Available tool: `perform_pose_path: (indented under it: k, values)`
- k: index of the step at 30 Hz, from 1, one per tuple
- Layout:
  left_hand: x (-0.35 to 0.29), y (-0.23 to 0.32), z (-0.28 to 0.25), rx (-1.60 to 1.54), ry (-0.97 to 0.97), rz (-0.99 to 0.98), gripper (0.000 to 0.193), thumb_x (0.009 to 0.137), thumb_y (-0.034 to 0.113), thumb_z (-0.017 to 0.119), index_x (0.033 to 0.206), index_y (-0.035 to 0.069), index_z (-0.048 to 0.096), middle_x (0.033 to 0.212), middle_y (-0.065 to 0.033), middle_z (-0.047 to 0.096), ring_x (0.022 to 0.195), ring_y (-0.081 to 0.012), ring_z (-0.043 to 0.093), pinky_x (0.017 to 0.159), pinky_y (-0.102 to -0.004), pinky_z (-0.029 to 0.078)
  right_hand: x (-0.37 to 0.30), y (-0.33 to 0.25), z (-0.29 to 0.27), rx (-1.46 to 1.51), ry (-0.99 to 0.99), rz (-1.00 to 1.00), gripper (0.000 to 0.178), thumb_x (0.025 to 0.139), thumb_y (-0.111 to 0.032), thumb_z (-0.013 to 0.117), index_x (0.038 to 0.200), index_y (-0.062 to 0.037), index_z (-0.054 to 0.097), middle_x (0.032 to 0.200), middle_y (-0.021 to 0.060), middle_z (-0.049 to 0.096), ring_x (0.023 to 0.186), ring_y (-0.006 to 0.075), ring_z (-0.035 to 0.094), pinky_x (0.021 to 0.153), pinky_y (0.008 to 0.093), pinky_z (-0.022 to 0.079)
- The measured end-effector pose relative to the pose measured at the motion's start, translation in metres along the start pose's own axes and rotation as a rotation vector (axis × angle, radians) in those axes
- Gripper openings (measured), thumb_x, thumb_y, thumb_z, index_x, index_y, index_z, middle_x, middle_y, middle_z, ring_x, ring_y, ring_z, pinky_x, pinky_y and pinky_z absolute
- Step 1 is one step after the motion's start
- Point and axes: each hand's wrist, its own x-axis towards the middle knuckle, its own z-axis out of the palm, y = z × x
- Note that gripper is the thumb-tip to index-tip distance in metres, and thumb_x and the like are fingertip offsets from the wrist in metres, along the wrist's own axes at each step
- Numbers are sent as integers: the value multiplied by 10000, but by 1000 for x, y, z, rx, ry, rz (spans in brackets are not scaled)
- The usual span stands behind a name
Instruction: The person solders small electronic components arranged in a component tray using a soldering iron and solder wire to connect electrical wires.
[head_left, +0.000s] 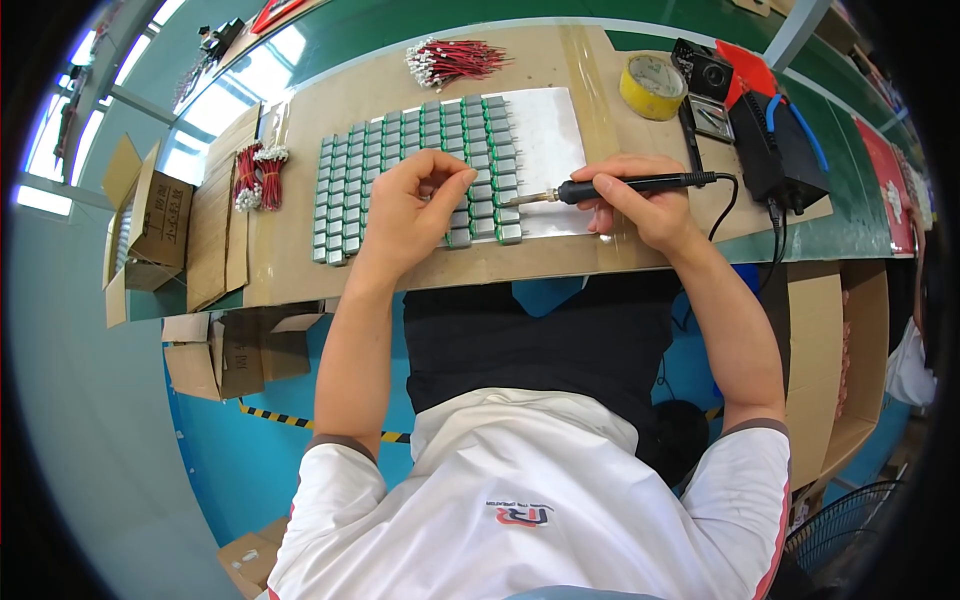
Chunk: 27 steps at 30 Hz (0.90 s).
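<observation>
My right hand (pixel 640 200) grips the black handle of a soldering iron (pixel 675 182). The iron points left, its tip close to the right-hand columns of small grey blocks with green edges (pixel 345 185). These blocks stand in tight rows over cardboard and a white sheet (pixel 552 125). Above the middle of the rows hovers my left hand (pixel 415 205), thumb and forefinger pinched together. Whatever that pinch holds, if anything, is too small to make out. My left hand covers some of the blocks beneath it.
Red wires with white connectors (pixel 455 62) lie at the back, and tied bundles (pixel 262 180) at the left. On the right stand yellow tape (pixel 652 88) and a black box (pixel 782 155) with cables. An open carton (pixel 160 220) is at the far left.
</observation>
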Motion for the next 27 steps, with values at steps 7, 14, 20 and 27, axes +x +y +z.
perform_pose_path:
  k: [7,14,20,27]
  values:
    - [-17,-11,-5,118,-23,109,58,881,6,709,896,-1,653,700,32,597,580,1,475,514,-174,358,-1,-4,1,-21,-26,-9,201,942,-34,585,1036,87,715,827,161,713,616,152,678,584,255,558]
    - [-17,-5,-5,123,-153,157,71,788,-39,707,783,9,655,697,15,589,576,-19,484,505,-185,367,-1,-3,0,-11,-56,-27,204,929,-23,576,1029,84,718,813,156,707,611,149,675,584,258,554]
    - [-17,-2,-6,168,-153,183,78,760,-31,727,749,4,658,677,-15,600,561,-52,530,496,-208,411,-1,-4,1,-10,-61,-31,205,924,-23,577,1027,84,720,817,159,706,607,148,672,591,260,557]
    - [-16,-3,-4,211,-145,225,75,746,-23,736,738,1,666,667,-27,597,545,-76,535,491,-223,418,0,-6,1,-21,-73,-20,207,920,-18,577,1030,86,719,822,162,704,613,148,677,599,262,564]
